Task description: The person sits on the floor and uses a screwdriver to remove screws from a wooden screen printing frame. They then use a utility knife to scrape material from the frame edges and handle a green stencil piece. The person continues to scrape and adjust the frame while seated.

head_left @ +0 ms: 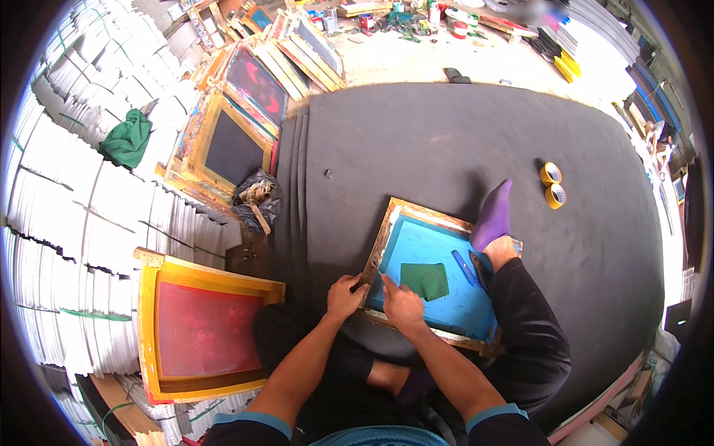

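Note:
A wooden screen-printing frame (pixel 379 245) with blue mesh lies tilted across my lap and the dark mat. My left hand (pixel 345 299) is closed around its left edge. Inside that edge, my right hand (pixel 402 305) presses near the corner of the mesh, index finger stretched out and the others curled; whatever may be in them is hidden. On the mesh rest a green piece of cloth (pixel 425 281) and a blue cutter knife (pixel 465 267). My foot in a purple sock (pixel 492 217) is at the frame's far right corner, beside a dark flat piece (pixel 481 272).
A yellow frame with red mesh (pixel 212 327) leans at my left, near tall stacks of white sheets (pixel 59 223). More frames (pixel 234 141) stand behind a black plastic bag (pixel 258 195). Two yellow tape rolls (pixel 555 195) sit on the black mat (pixel 595 253); paint cans (pixel 460 30) are farther back.

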Available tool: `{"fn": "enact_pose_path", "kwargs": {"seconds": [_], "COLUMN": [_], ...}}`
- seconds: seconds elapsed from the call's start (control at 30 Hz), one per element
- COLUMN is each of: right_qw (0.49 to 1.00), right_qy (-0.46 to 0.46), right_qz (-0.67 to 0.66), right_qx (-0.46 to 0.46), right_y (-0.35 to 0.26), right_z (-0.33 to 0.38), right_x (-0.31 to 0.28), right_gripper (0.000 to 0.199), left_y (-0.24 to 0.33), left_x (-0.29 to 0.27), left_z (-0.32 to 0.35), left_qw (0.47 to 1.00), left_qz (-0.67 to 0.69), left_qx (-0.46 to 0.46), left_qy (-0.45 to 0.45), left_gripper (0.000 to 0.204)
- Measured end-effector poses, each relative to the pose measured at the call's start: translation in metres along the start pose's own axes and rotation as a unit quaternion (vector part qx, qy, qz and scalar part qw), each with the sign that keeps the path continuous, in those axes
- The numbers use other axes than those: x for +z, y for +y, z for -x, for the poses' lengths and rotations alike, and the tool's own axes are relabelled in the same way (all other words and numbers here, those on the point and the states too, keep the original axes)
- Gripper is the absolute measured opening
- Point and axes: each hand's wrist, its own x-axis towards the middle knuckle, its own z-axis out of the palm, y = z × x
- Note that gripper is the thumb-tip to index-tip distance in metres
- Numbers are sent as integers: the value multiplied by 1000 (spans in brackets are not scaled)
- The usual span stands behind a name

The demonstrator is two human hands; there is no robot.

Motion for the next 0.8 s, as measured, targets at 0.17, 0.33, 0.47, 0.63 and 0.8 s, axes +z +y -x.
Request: {"fn": "enact_pose_path", "kwargs": {"seconds": [0.17, 0.33, 0.47, 0.63, 0.8], "right_qw": [999, 999, 998, 997, 999], "right_qy": [-45, -28, 23, 49, 8], "right_qz": [17, 29, 39, -32, 16], "right_qx": [-3, -17, -44, -49, -29], "right_y": [-3, 1, 8, 19, 8], "right_z": [-1, -3, -3, -11, -9], "right_x": [-4, 8, 11, 12, 0], "right_gripper": [41, 42, 37, 34, 33], "left_y": [0, 4, 1, 4, 1], "left_x": [-2, -3, 1, 1, 2], "left_z": [1, 3, 1, 0, 3], "left_qw": [999, 999, 999, 999, 999], "left_qz": [-8, -24, -21, -29, -25], "left_qx": [33, 42, 33, 36, 26], "left_qy": [-1, -2, -7, 1, 2], "left_gripper": [48, 51, 53, 56, 55]}}
